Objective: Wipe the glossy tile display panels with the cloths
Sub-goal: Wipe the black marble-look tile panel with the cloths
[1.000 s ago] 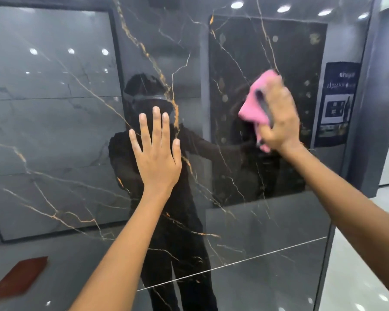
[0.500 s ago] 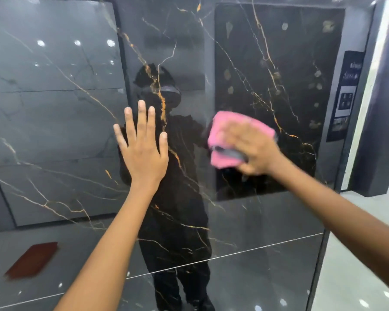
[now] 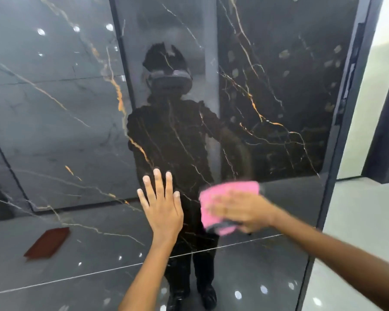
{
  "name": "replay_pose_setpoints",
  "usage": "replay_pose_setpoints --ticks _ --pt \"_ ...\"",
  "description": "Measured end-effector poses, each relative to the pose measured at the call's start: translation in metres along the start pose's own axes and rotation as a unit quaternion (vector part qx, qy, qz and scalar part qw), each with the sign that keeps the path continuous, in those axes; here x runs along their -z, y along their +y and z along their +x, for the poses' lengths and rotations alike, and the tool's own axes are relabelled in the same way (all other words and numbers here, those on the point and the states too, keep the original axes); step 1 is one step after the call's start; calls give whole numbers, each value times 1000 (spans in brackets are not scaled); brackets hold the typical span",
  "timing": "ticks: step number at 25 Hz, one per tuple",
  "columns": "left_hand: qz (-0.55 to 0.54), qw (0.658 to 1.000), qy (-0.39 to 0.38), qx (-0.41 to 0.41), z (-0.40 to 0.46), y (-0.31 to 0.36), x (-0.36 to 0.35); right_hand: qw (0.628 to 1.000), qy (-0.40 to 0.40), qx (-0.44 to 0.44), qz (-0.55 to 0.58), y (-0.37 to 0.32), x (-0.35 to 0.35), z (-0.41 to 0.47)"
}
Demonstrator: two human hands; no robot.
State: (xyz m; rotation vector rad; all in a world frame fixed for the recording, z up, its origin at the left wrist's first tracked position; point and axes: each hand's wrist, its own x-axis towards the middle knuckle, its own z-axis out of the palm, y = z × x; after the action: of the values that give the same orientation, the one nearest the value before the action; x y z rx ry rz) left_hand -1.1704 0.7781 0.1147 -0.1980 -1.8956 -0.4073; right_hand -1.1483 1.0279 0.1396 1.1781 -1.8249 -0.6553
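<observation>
A tall glossy black tile panel [image 3: 267,97] with gold and white veins fills the head view and mirrors a person in dark clothes. My left hand [image 3: 161,207] lies flat on the panel, fingers spread, holding nothing. To its right, my right hand [image 3: 243,213] presses a pink cloth [image 3: 213,198] against the panel's lower middle; the hand is motion-blurred. The cloth has a grey edge under my fingers.
The panel's dark frame edge [image 3: 330,176] runs down the right side. Beyond it are a light glossy floor [image 3: 357,232] and a pale wall. The panel reflects grey tiles, ceiling lights and a reddish-brown rectangle [image 3: 47,242] at lower left.
My right hand has swept the pink cloth down the panel from upper right to the lower middle. My left hand has stayed flat on the panel, while the view has tilted downward.
</observation>
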Motion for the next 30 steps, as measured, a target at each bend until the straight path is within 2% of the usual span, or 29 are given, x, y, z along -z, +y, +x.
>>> replay_pose_setpoints --ticks 2,4,5,6,7,8,9,10,11,12,13,15,17,18,19,20,21,22,23,24,25,26,27,29,30 --pt "-5 1000 9 6 0 0 -4 975 126 -184 -19 81 34 2" --pt "-1 1000 15 13 2 2 -6 899 231 -371 -30 120 47 10" --pt "1 1000 16 16 1 2 -7 871 253 -421 -37 109 40 14" --pt "5 1000 19 15 0 1 -8 867 252 -429 -40 80 22 15" --pt "16 1000 22 10 -1 0 -8 892 220 -393 -40 36 -1 13" --pt "26 999 23 5 -1 -1 -8 940 156 -299 -43 -13 -24 7" --pt "29 999 23 6 0 0 -7 984 73 -156 -49 -57 -39 -3" --pt "27 999 23 8 0 0 -6 999 4 -29 -44 -89 -50 -15" --pt "24 999 26 8 1 1 -6 998 -41 49 -30 -99 -51 -25" --pt "25 999 30 4 2 1 -6 996 -40 75 -7 -87 -49 -30" --pt "28 999 33 1 2 1 -7 999 8 38 3 -63 -42 -31" --pt "31 999 41 -1 2 0 -9 979 134 -154 -28 13 -12 -26" --pt "30 998 47 2 0 1 -9 915 212 -344 -15 72 14 -26" --pt "25 998 50 1 -1 2 -9 886 240 -396 -11 74 14 -22" --pt "23 998 54 0 0 2 -9 880 253 -402 -14 57 8 -18" --pt "24 998 57 0 1 2 -9 903 232 -360 -23 26 -7 -17" --pt "26 998 57 0 3 1 -9 946 173 -270 -37 -13 -25 -19" --pt "26 998 58 -1 4 1 -9 983 103 -143 -52 -49 -38 -26" --pt "26 998 60 -2 3 1 -9 998 33 -39 -43 -69 -44 -37" --pt "26 998 62 -2 2 2 -9 999 -13 23 -26 -67 -42 -46" --pt "26 998 62 -2 2 2 -10 999 -4 42 -4 -46 -36 -49" --pt "27 998 59 -1 2 3 -10 999 46 10 -2 -17 -25 -47" --pt "33 998 56 0 3 4 -9 993 96 -68 -7 18 -9 -42" --pt "46 998 47 -4 5 4 -6 943 198 -268 -14 86 26 -25" --pt "47 998 42 2 4 6 -4 911 222 -349 8 97 38 -13"
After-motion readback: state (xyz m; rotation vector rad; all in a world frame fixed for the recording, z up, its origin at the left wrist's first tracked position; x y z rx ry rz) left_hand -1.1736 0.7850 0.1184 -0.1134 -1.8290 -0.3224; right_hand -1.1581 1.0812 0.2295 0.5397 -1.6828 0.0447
